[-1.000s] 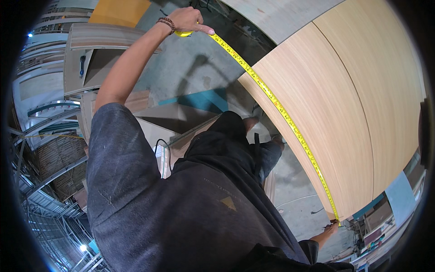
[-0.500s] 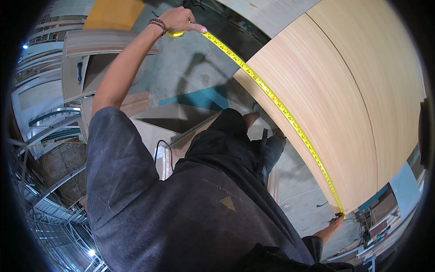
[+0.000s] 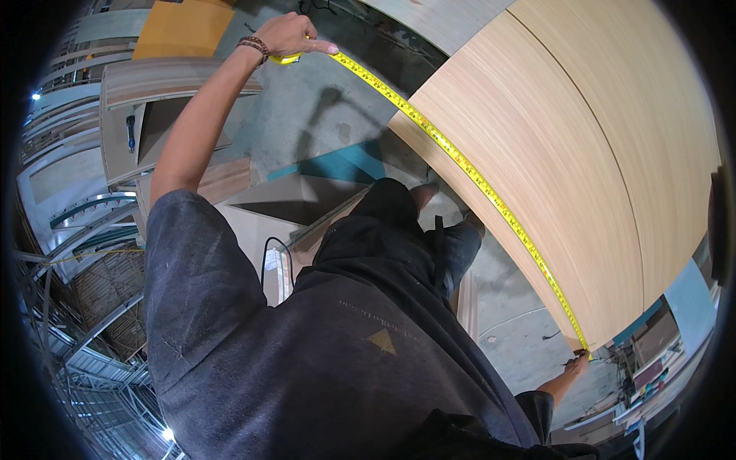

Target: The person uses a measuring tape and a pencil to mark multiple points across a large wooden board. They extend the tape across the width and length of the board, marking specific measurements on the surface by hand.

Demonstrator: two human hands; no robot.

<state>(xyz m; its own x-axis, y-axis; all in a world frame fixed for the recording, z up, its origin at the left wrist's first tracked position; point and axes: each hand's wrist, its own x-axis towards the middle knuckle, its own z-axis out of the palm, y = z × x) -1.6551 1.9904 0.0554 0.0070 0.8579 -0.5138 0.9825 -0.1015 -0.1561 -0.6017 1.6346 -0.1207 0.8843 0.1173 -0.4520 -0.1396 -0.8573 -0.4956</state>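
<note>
A yellow tape measure (image 3: 460, 159) is drawn out along the near edge of a light wood-grain board (image 3: 529, 138). My left hand (image 3: 290, 36), with a beaded bracelet on its wrist, is closed around the yellow case at the far end. Its thumb lies along the start of the blade, past the board's far left corner. At the board's near right corner, my right hand (image 3: 576, 366) pinches the blade's other end. Something small and dark shows by those fingers, too small to name. The blade lies across the board's surface between the hands.
A dark seam divides the wood-grain surface. Left of me stand grey box-like cabinet pieces (image 3: 264, 222), one with a blue-handled tool (image 3: 130, 133) on it. A teal sheet (image 3: 337, 162) and an orange panel (image 3: 180, 31) lie beyond. Loose cables trail on the concrete floor (image 3: 510, 337).
The view has shifted slightly. Both hands keep their hold on the tape measure, which stays stretched along the board.
</note>
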